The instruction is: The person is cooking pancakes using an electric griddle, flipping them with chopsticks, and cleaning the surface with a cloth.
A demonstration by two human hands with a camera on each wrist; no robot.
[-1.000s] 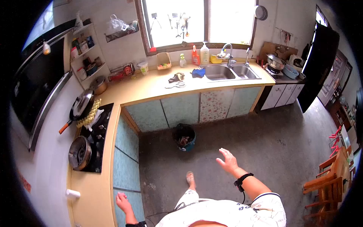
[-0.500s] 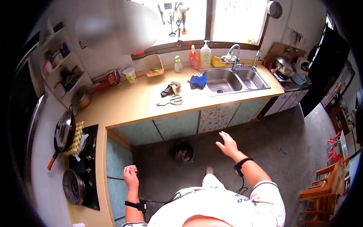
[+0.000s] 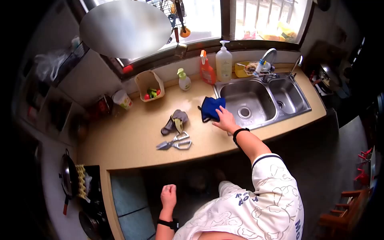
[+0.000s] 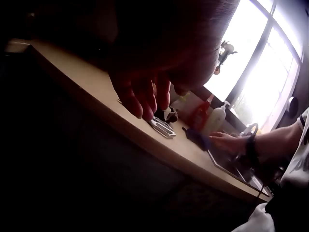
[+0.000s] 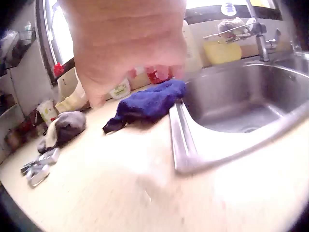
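Observation:
My right hand [image 3: 225, 121] reaches over the countertop, fingertips at the right edge of a crumpled blue cloth [image 3: 209, 109]. The cloth has a dark strap-like end and lies against the left rim of the steel sink [image 5: 179, 145]. In the right wrist view, the hand's fingers stretch above the cloth [image 5: 149, 102], partly hidden by the back of the hand. My left hand [image 3: 169, 196] hangs in front of the counter with loosely curled fingers, holding nothing. Kitchen scissors [image 3: 176, 142] lie left of the cloth, beside a crumpled grey-and-yellow fabric piece [image 3: 176, 121].
Along the back wall stand a basket [image 3: 151, 86] of vegetables, a small green-topped pump bottle [image 3: 184, 81], a red spray bottle [image 3: 207, 71] and a tall pump bottle [image 3: 224, 64]. The faucet [image 3: 267, 62] arches over the sink. A lidded wok [image 3: 69, 176] stands at the left.
The person has moved up to the counter and the view has tilted down to it. My right hand has gone forward from above the floor to the blue cloth; my left hand stays low.

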